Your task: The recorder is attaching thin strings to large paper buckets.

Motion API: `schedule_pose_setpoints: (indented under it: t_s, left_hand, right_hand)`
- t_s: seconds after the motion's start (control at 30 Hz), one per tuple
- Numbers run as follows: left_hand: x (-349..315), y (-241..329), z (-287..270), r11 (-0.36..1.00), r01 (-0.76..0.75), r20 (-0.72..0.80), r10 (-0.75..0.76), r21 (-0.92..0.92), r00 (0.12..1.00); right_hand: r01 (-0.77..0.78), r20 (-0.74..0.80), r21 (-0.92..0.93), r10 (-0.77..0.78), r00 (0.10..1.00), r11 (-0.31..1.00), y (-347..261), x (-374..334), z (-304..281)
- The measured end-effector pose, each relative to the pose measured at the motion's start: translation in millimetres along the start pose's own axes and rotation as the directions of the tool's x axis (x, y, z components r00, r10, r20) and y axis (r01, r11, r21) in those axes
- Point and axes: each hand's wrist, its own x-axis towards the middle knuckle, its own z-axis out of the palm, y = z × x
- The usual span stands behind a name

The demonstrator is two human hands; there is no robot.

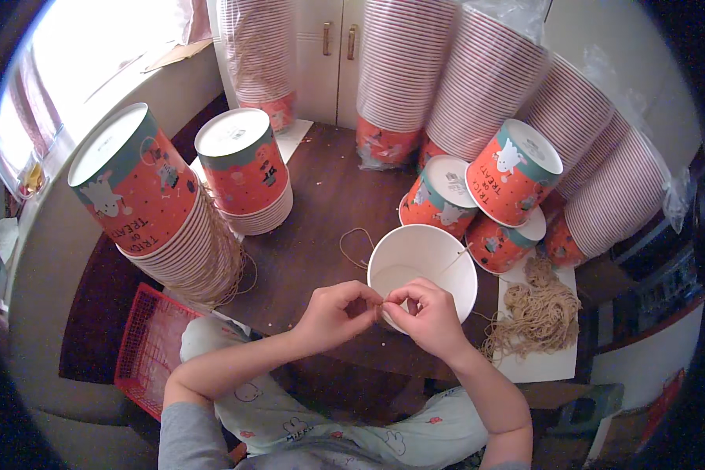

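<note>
A round paper bucket [439,270], white inside, stands with its mouth up on the table in front of me. At its near rim my left hand [337,317] and my right hand [429,319] meet, thumb and forefinger of each pinched together. A short bit of brown twine shows between the fingertips; most of it is hidden by them. A thin loop of twine [353,233] curves out past the bucket's left side. Another bit of twine [464,250] pokes through the bucket's right wall.
A tangled heap of twine [542,317] lies on white card at right. Upside-down orange buckets [511,174] are piled behind it. Nested bucket stacks [160,204] stand at left, twine hanging along one. Tall plastic-wrapped stacks [406,70] line the back. A red basket [145,345] sits lower left.
</note>
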Motion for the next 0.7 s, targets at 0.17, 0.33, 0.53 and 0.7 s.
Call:
schedule_pose_setpoints:
  t_s: [0.17,0.33,0.53,0.7]
  left_hand:
    - [1,-5,-3,0.998,0.045,0.027,-0.044,-0.034,0.999]
    - [7,-1,-7,0.775,0.364,0.245,-0.273,-0.517,0.93]
    - [8,-4,-12,0.598,0.459,0.375,-0.269,-0.657,0.887]
    - [9,-5,-13,0.591,0.46,0.383,-0.26,-0.662,0.886]
  right_hand:
    - [0.004,0.011,0.003,-0.004,1.0,1.0,1,0,-1]
    - [0.002,0.016,-0.014,-0.002,1.0,1.0,-1,-1,-2]
    - [0.062,0.032,-0.121,-0.059,0.998,0.991,3,-1,-2]
    - [0.149,0.115,-0.231,-0.125,0.986,0.962,8,2,-6]
